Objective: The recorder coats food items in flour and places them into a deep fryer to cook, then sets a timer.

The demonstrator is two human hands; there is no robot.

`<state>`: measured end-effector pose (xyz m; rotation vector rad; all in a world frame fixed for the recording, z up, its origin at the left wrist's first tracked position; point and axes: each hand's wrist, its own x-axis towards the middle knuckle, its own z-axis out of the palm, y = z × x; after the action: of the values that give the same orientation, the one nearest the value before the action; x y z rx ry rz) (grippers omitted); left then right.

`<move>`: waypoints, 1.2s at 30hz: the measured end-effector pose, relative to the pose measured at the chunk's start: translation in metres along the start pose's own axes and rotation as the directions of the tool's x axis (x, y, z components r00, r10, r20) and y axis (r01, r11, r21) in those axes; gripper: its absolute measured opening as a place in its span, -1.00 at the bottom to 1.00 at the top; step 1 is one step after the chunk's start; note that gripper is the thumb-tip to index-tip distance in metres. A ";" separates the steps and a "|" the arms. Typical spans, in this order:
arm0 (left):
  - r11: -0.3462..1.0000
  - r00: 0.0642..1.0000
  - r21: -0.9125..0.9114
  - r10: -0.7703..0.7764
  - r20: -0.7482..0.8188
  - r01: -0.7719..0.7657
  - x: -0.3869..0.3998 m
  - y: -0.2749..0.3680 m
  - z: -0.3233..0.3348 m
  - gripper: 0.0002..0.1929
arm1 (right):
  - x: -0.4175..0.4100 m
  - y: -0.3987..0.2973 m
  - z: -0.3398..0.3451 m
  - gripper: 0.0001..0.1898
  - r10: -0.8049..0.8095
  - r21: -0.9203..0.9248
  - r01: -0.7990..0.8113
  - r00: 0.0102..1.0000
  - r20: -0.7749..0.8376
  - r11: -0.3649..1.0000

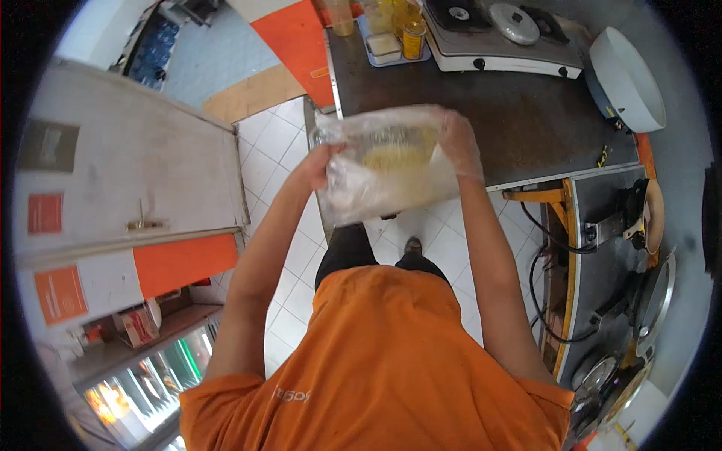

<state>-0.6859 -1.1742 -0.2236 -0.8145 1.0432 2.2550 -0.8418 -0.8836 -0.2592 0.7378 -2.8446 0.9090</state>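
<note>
A clear plastic bag (389, 191) with pale yellow contents is held out in front of me, above the tiled floor and the near edge of the dark counter. At the bag's left side my left hand (321, 166) grips the plastic. My right hand (458, 141) is at the bag's upper right and shows through the film, which covers it to about the wrist. The hand and bag are slightly blurred, so whether the right fingers are closed on anything is unclear. What exactly the yellow contents are cannot be told.
Beyond the bag is a dark counter (524, 129) bearing a gas stove (507, 59), a blue tray (389, 61) with containers, and a large white pan (629, 82) at the right. Lower right, appliances stand on a metal surface (598, 220). A door (141, 152) is at the left, above a lit display fridge (149, 383).
</note>
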 end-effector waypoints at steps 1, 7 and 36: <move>0.999 0.998 0.000 -0.037 -0.049 0.037 0.025 0.012 0.000 -0.59 | 0.016 -0.010 -0.016 -0.73 0.081 -0.039 -0.079 0.995 0.053 0.996; 0.981 0.981 0.067 -0.177 -0.080 0.183 0.123 0.129 -0.051 -0.64 | -0.023 -0.085 0.014 -0.83 0.529 0.130 -0.520 0.847 -0.044 0.844; 0.452 0.919 0.802 0.241 0.312 -0.391 0.087 0.094 -0.057 -0.76 | -0.027 -0.200 0.001 -0.56 0.551 0.475 -0.833 0.546 0.631 0.282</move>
<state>-0.7910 -1.2554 -0.2691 0.0205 2.1056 1.6114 -0.7254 -1.0143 -0.1594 -0.6565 -2.9820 2.4033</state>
